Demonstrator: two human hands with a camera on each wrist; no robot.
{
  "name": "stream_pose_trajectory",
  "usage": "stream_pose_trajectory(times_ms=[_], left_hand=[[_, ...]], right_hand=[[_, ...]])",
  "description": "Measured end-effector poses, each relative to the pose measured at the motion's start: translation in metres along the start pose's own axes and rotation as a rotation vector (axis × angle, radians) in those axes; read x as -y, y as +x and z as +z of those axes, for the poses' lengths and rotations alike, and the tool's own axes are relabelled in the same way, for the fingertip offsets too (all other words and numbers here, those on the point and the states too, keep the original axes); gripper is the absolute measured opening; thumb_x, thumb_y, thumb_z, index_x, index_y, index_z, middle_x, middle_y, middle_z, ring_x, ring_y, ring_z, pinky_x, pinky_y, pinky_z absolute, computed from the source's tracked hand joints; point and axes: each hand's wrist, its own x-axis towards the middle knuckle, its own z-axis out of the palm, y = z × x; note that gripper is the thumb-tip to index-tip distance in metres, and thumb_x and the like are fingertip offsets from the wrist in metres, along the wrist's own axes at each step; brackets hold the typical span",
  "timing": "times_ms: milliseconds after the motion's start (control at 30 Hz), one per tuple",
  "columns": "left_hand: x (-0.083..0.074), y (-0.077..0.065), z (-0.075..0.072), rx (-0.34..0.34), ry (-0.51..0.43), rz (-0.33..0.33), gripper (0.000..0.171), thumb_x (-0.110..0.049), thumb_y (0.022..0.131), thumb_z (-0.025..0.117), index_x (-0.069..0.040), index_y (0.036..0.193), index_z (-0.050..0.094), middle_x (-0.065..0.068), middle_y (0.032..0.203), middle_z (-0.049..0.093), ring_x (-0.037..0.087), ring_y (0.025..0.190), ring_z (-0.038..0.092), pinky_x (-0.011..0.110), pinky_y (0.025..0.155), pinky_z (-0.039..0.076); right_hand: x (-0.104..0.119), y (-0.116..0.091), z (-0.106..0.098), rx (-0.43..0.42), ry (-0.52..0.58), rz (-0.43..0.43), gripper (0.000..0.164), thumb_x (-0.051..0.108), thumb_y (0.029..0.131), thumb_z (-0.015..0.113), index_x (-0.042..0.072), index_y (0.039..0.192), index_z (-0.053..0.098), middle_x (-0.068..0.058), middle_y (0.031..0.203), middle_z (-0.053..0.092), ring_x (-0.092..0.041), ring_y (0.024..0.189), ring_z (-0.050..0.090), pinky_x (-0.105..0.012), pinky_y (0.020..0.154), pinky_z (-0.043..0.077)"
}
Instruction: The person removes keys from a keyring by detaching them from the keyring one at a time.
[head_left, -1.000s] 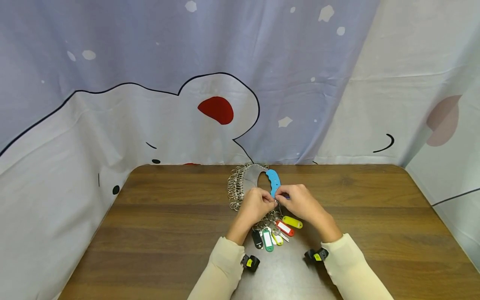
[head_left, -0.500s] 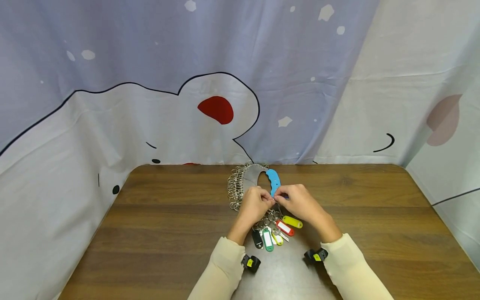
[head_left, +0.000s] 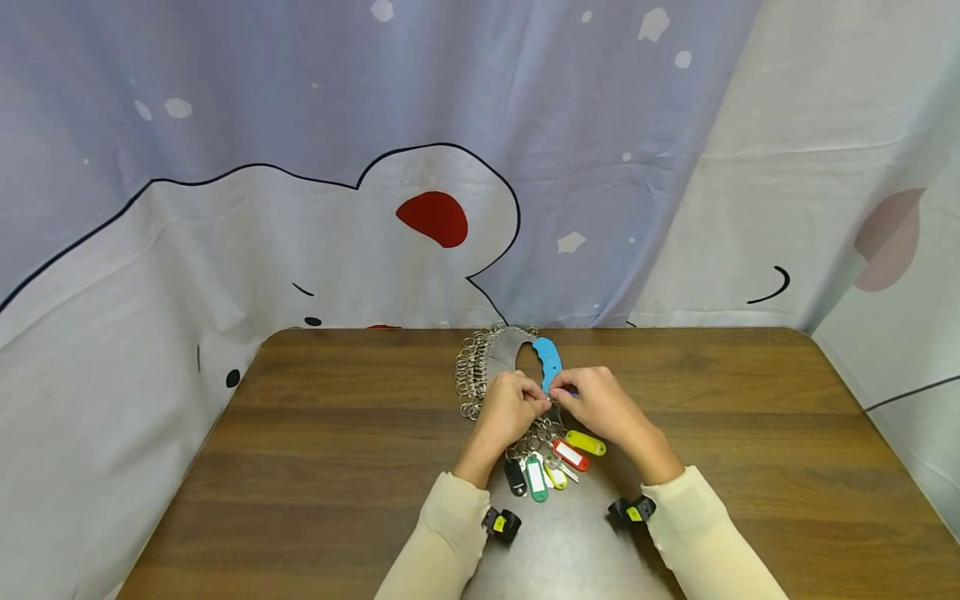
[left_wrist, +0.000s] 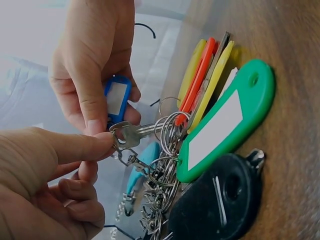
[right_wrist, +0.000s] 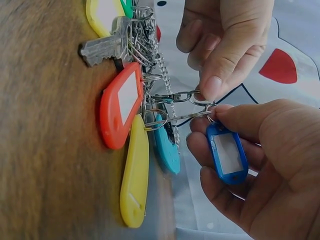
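Both hands meet at the near end of a large key carrier with a curved grey plate (head_left: 501,354) and a light-blue handle (head_left: 550,362). My left hand (head_left: 512,410) pinches a small metal ring (right_wrist: 198,96) joined to a swivel clasp (right_wrist: 170,98). Between thumb and fingers, my right hand (head_left: 600,402) grips the ring of a blue key tag (right_wrist: 227,152), which lies against its curled fingers. A silver key (left_wrist: 131,134) extends from where the fingertips of both hands almost touch. The fingertips partly hide the small rings.
On the wooden table (head_left: 337,467), nearest me, several tagged keys fan out: black tag (head_left: 515,477), green tag (head_left: 536,477), red tag (head_left: 571,455), yellow tag (head_left: 586,442). Many metal clasps (head_left: 471,371) line the carrier's left side. A patterned curtain (head_left: 300,100) hangs behind the table.
The fingertips of both hands shift very slightly at the ring. The carrier and the tags on the table stay in place.
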Motion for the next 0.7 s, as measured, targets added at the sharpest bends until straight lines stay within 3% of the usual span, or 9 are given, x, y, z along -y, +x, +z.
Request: stream_pose_trajectory(times_ms=[200,400,600,700], left_hand=[[-0.003,-0.001,0.000,0.010,-0.033,0.013,0.008,-0.004,0.072,0.080,-0.005,0.065,0.075,0.002,0.064,0.060,0.010,0.061,0.050,0.021,0.052,0.043],[-0.008,-0.003,0.002,0.011,0.017,0.036,0.011,-0.005,0.074,0.078,-0.006,0.064,0.073,-0.001,0.063,0.059,0.008,0.061,0.048,0.019,0.052,0.043],[-0.011,-0.003,0.003,0.083,0.030,0.001,0.014,-0.008,0.078,0.076,-0.010,0.065,0.071,-0.001,0.065,0.061,0.008,0.064,0.051,0.021,0.056,0.044],[-0.011,-0.004,0.004,0.105,0.055,0.001,0.014,-0.011,0.079,0.075,-0.012,0.066,0.071,-0.002,0.068,0.060,0.008,0.064,0.051,0.022,0.058,0.045]], right_hand=[[-0.001,0.000,-0.002,-0.035,-0.022,0.046,0.006,0.013,0.087,0.070,0.012,0.083,0.074,0.001,0.075,0.071,-0.010,0.055,0.049,-0.029,0.053,0.045],[-0.004,0.000,-0.005,-0.035,0.009,0.062,0.007,0.013,0.088,0.069,0.011,0.085,0.074,0.001,0.075,0.070,-0.012,0.058,0.052,-0.030,0.054,0.047],[-0.006,-0.001,-0.008,-0.036,0.032,0.066,0.005,0.013,0.088,0.069,0.012,0.085,0.072,-0.002,0.084,0.072,-0.020,0.073,0.065,-0.037,0.064,0.055],[-0.007,-0.001,-0.010,-0.051,0.040,0.053,0.004,0.013,0.088,0.070,0.011,0.085,0.072,-0.005,0.087,0.072,-0.026,0.080,0.064,-0.041,0.069,0.053]])
